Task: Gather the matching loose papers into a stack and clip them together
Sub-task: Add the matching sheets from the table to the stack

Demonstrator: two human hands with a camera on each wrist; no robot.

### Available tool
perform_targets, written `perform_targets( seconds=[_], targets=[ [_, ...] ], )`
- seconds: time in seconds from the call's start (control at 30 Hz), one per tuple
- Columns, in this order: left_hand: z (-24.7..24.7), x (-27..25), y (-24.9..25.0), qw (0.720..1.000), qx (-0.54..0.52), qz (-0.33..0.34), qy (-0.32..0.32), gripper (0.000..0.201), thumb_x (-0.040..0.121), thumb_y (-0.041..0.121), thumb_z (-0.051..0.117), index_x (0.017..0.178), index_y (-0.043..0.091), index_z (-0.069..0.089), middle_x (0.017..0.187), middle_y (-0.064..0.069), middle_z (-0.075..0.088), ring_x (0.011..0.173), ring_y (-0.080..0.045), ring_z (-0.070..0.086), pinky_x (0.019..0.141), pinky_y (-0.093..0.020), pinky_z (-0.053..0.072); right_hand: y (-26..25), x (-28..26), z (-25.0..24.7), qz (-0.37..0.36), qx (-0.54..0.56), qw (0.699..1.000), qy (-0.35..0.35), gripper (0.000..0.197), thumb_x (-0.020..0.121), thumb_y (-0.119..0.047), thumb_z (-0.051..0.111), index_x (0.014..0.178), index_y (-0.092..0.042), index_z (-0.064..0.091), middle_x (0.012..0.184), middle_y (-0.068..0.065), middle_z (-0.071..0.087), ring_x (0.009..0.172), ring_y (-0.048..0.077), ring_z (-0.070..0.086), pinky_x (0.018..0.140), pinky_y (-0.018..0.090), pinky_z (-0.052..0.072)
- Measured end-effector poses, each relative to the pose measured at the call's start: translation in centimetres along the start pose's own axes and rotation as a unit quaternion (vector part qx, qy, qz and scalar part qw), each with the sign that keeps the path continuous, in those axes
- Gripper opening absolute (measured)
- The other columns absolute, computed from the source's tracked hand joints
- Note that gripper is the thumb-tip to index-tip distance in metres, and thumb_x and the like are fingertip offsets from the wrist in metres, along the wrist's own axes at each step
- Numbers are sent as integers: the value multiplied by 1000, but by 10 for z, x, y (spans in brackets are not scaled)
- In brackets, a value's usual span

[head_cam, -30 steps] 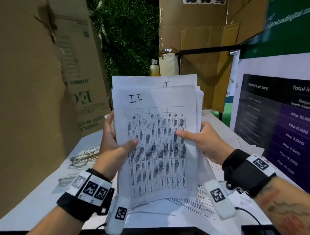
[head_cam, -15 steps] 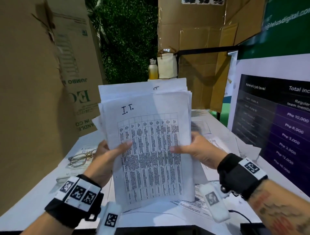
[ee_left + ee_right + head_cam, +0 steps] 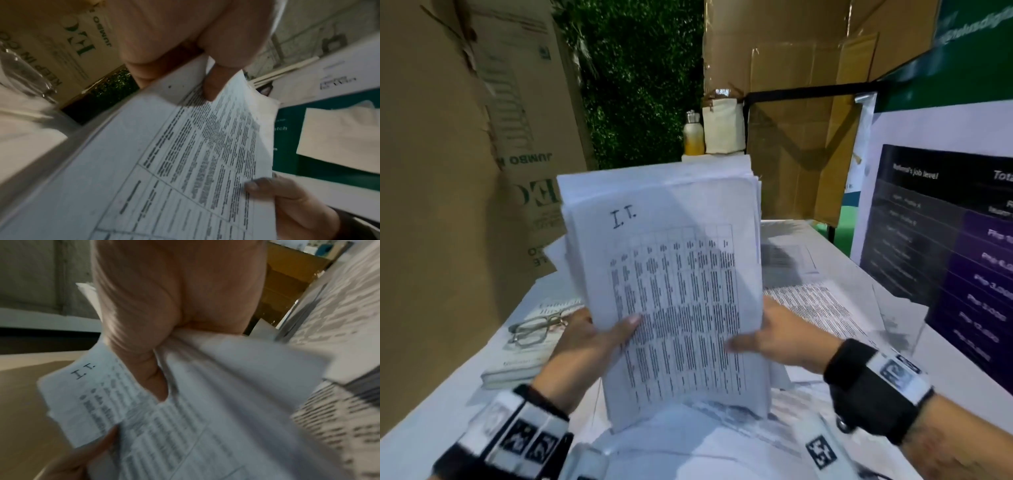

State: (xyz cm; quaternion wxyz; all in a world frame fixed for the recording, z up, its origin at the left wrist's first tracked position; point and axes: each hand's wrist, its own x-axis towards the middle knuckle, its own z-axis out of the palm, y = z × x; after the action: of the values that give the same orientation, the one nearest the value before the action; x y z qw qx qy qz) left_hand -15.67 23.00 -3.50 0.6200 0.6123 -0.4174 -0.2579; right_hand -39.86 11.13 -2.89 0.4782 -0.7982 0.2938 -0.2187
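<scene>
The stack of papers [image 3: 671,291] — light, floppy, slippery between sheets — is pinched at both side edges by the left hand [image 3: 585,339] and right hand [image 3: 784,339]; low, firm side grips seem best.

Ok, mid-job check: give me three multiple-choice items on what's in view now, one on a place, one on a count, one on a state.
1. Where are the eyeglasses?
A. on the book left of the paper stack
B. on the dark poster
C. in the right hand

2. How many hands hold the paper stack?
A. none
B. one
C. two

3. How does the stack stand?
A. flat on the table
B. held upright above the table
C. clipped and set aside

Answers: 1 A, the glasses lie on the book cover. 2 C, the left hand and the right hand each have a thumb on the front sheet. 3 B, the sheets stand upright in both hands, and no clip shows.
</scene>
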Motion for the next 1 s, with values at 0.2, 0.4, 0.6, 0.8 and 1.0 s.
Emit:
perform_targets(
  seconds=[0.2, 0.4, 0.6, 0.8, 1.0],
  targets=[
    [-33, 7, 3, 995, 24, -7, 96, 9, 84, 15, 76, 89, 8, 75, 81, -10, 80, 83, -34, 74, 84, -45, 56, 38, 29, -50, 117, -51, 992, -9, 41, 84, 2, 63, 117, -22, 62, 118, 6, 65, 96, 21, 64, 77, 30, 52],
    [-40, 15, -6, 991, -54, -73, 97, 11, 87, 2, 68, 98, 3, 71, 85, -15, 80, 81, -33, 75, 82, -41, 54, 66, 84, -76, 280, -84, 944, 150, 37, 84, -34, 75, 102, -8, 55, 86, 6, 57, 63, 16, 50, 50, 23, 40],
    [-32, 22, -15, 985, -107, -101, 84, 16, 86, 0, 68, 101, 3, 70, 88, -12, 80, 77, -29, 78, 73, -36, 56, 74, 121, -49, 307, -125, 934, 130, 40, 72, -38, 85, 73, -10, 56, 79, 9, 62, 69, 24, 59, 63, 26, 46],
    [-28, 25, -12, 983, -117, -117, 84, 33, 68, 4, 75, 101, 0, 71, 96, -17, 79, 95, -36, 73, 101, -52, 48, 73, 129, -41, 274, -249, 926, 68, 21, 81, -29, 75, 76, -15, 60, 92, 6, 60, 78, 22, 56, 58, 22, 43],
    [-32, 22, -14, 980, -145, -115, 70, 22, 89, -2, 62, 109, 2, 69, 90, -10, 81, 78, -26, 78, 64, -36, 62, 67, 56, -93, 276, -193, 938, 80, 17, 90, -24, 68, 80, -10, 62, 78, 5, 62, 67, 19, 55, 46, 21, 43]
  ],
)
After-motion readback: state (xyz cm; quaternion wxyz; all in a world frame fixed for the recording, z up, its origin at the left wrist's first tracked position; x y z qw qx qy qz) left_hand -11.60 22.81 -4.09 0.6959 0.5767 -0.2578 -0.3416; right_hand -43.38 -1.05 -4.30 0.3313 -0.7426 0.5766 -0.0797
